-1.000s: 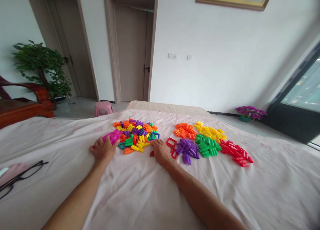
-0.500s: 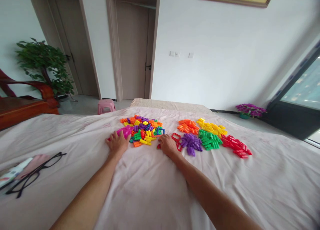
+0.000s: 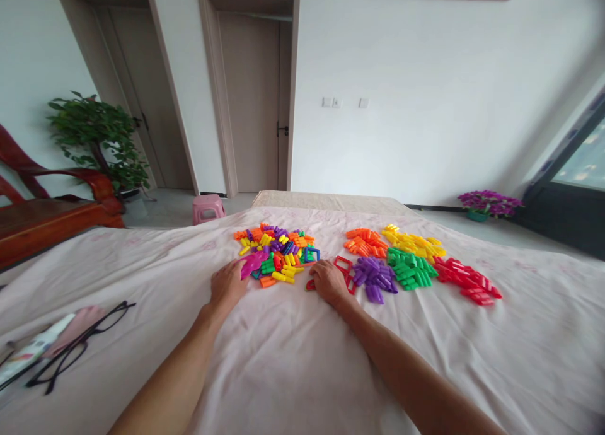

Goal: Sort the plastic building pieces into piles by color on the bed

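Note:
My left hand (image 3: 229, 282) is closed on the near end of a magenta plastic piece (image 3: 254, 264), whose exact kind I cannot make out. That piece points into a mixed heap of coloured plastic tube pieces (image 3: 271, 239). My right hand (image 3: 329, 281) rests on the sheet just right of the heap, its fingers curled down and their tips hidden. Red square frames (image 3: 344, 265) lie against its far side, and a small dark red piece (image 3: 311, 285) shows beside the fingers. A blue square frame (image 3: 312, 254) sits at the heap's right edge.
Sorted piles lie to the right: orange (image 3: 365, 243), yellow (image 3: 414, 241), purple (image 3: 374, 277), green (image 3: 410, 269) and red (image 3: 466, 278). Black glasses (image 3: 80, 347) and a white tube-like item (image 3: 35, 350) are at the left on the pale sheet (image 3: 283, 372). A pink stool (image 3: 208, 207) stands beyond.
My left hand has gone from lying over the magenta piece with fingers forward to gripping it, the piece now turned toward the heap. My right hand stays by the red frames. The view has shifted slightly.

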Tool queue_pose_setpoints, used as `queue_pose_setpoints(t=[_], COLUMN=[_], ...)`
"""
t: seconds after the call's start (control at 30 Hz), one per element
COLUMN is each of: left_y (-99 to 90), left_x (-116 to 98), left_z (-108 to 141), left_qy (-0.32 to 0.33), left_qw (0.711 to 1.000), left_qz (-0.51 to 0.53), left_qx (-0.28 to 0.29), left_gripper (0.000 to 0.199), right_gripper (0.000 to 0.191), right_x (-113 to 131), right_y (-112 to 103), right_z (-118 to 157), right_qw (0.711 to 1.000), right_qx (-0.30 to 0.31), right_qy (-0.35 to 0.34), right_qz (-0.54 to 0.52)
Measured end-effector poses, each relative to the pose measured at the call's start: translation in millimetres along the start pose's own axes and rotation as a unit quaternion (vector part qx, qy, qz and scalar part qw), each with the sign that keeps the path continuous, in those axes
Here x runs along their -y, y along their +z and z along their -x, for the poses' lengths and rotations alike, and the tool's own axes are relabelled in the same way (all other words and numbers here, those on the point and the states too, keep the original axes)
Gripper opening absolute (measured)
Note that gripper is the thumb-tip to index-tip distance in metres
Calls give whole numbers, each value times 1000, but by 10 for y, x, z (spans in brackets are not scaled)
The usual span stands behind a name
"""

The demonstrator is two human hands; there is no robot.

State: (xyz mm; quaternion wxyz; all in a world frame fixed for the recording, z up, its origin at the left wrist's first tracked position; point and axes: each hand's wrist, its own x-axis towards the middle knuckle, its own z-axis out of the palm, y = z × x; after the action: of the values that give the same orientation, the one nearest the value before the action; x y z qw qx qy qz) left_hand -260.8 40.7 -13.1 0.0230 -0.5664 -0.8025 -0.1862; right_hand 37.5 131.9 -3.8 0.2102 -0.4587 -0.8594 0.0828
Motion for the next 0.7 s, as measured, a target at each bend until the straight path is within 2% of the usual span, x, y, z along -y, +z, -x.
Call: queue_pose_setpoints(t=[0.1, 0.17, 0.27, 0.37, 0.43, 0.53, 0.7], left_y=[-94, -183, -336, -430, -419, -297, -75], left_x=[155, 285, 468, 548, 522, 403, 240], left_z=[-68, -180, -491, -926, -1215, -1556, -1856], left_qy=[21, 12, -38, -84, -96, -93, -42], left_qw=[999, 1000, 999, 995, 993, 993, 993], left_qz=[16, 17, -5, -41, -60, -76, -82], left_qx=[20, 22, 9, -16, -14, 15, 69], left_gripper=[45, 38, 35, 41, 42, 42, 45], right_gripper=[27, 27, 28, 29, 29, 29, 31], right_x=[-14, -25, -42, -54, -61, -73, -86], right_y=[1, 3, 6, 3, 1, 3, 4], right_z=[3, 1, -7, -13, -16, -25, -51], right_qw=[1000, 1000, 999, 999, 999, 998, 998], right_qx=[-1, -3, -2, 0, -4, -9, -6], right_qy=[-8, -10, -7, -2, -1, -2, 5], right_qz=[-13, -23, -34, -43, -50, -60, -70])
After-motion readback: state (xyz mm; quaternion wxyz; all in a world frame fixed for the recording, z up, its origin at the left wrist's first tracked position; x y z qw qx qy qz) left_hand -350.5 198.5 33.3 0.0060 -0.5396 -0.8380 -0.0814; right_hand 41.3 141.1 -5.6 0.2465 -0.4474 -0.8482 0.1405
